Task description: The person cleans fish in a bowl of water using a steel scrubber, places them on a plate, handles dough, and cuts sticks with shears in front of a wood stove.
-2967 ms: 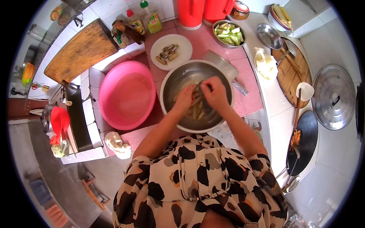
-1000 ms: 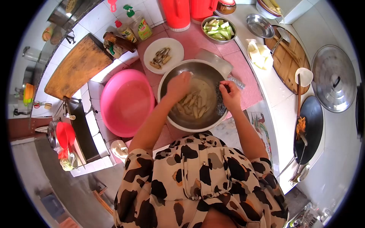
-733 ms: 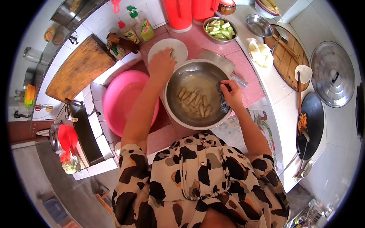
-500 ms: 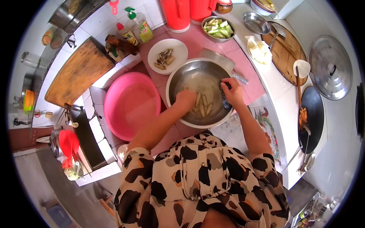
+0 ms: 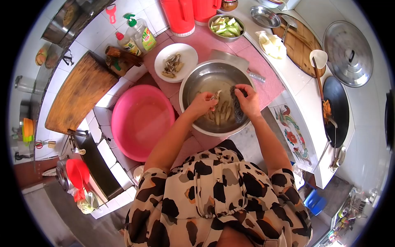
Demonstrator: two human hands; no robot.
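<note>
In the middle of the frame, a small, slender, pale brownish piece (image 5: 217, 95) is pinched between the thumb and fingers of the left hand (image 5: 201, 105), above the wide, round, silver metal bowl (image 5: 205, 71). By the right hand (image 5: 249, 101), a dark grey, crinkled mesh pad (image 5: 237, 105) is gripped narrowly between thumb and fingertips at the bowl's inner right side. More slender brownish pieces (image 5: 222, 113) are seen in cloudy water at the bottom of the bowl; what they are cannot be told.

Similar pieces are heaped on a round white plate (image 5: 190, 52), placed just beside the bowl toward the upper left. A large, round, pink plastic basin (image 5: 118, 123) is set left of centre. Behind the bowl, a flat, metal-bladed cleaver (image 5: 231, 59) is laid on the pink tiled surface (image 5: 263, 92). Pale green cut chunks (image 5: 226, 26) are held in a small steel bowl (image 5: 227, 40) at the upper centre.
</note>
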